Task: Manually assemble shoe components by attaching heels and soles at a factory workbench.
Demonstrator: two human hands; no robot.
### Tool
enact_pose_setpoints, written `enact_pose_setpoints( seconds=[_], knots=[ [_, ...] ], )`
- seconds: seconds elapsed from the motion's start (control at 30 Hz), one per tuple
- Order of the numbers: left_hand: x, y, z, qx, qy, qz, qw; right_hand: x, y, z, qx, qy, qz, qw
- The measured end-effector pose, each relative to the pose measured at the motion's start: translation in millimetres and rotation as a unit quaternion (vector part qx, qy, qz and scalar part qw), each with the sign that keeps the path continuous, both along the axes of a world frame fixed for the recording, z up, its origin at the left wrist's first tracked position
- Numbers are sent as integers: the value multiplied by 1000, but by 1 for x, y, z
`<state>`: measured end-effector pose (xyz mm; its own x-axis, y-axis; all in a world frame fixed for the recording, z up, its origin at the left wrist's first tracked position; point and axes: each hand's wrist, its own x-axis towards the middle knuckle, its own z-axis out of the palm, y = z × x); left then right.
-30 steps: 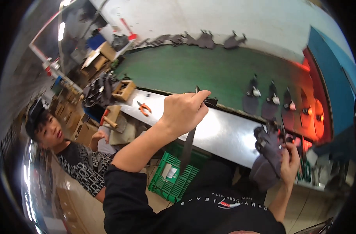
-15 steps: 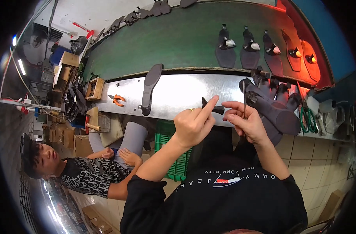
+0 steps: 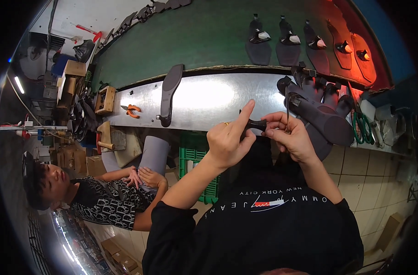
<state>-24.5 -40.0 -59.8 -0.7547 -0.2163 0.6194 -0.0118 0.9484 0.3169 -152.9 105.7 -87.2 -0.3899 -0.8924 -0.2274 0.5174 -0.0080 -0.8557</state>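
My left hand (image 3: 228,143) is closed around a small black strap piece (image 3: 257,124), its index finger stretched out over the metal bench. At the piece's flared right end, the fingertips of my right hand (image 3: 295,143) are pinched close and seem to touch it. A thin metal tool (image 3: 287,107) stands up from that same right hand; its lower part and its kind are hidden. Close beyond my right hand lies a pile of dark sandal soles (image 3: 328,123) with black straps. A single dark sole (image 3: 171,89) with a strap lies across the bench farther left.
Orange-handled pliers (image 3: 133,110) and a wooden box (image 3: 107,100) are on the bench's left. Green-handled scissors (image 3: 364,128) sit at the right. Strapped soles (image 3: 289,50) lie on the green belt (image 3: 209,41), some under red light. A co-worker (image 3: 112,195) sits at left; a green crate (image 3: 190,158) is below.
The view has shifted slightly. My left hand has turned and come nearer my right fingertips, with the black strap piece between them. The co-worker's hands have come closer together.
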Motion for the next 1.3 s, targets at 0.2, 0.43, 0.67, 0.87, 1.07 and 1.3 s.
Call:
enact_pose_setpoints(
  seconds=[0.2, 0.43, 0.67, 0.87, 1.07, 1.3],
  knots=[
    [-12, 0, -2, 139, -27, 3, 990, -6, -3, 7, -3, 13, -13, 1000],
    [-23, -3, -7, 591, -143, -12, 794, -10, -4, 8, -8, 62, -49, 997],
    [-23, 16, -31, 833, -146, -20, 533, -18, -4, -6, 35, 175, -52, 983],
    [-9, 18, -66, 803, -172, -50, 568, -11, 5, -31, 91, 151, 8, 984],
    [-8, 22, -64, 821, -188, -40, 538, -6, 19, -41, 95, 125, -11, 988],
    [-1, 22, -75, 808, -164, -84, 560, -3, 35, -35, 54, 145, 64, 986]
  ],
)
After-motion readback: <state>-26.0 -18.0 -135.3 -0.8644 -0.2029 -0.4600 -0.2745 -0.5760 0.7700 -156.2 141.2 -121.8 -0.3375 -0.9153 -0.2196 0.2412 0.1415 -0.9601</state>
